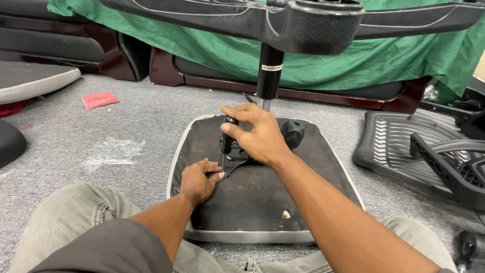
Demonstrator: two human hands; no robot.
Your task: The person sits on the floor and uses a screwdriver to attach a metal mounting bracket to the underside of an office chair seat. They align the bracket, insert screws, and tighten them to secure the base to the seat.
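Note:
An upturned office chair seat (252,202) lies on the carpet between my knees, its black underside up. A metal mechanism plate (237,164) is on it, with a black knob (293,132) to the right. The gas cylinder (269,71) rises from the plate to the black star base (303,23) overhead. My right hand (257,134) grips a black-handled screwdriver (228,139) held upright, tip down at the plate's corner. My left hand (199,179) rests on the seat, fingertips pinched at the screwdriver tip.
A black slatted chair back with an armrest (419,151) lies to the right. Another black-handled tool (465,247) sits at the bottom right. Clear plastic wrap (113,154) and a red packet (99,99) lie on the grey carpet to the left. Dark furniture under a green cloth (323,65) stands behind.

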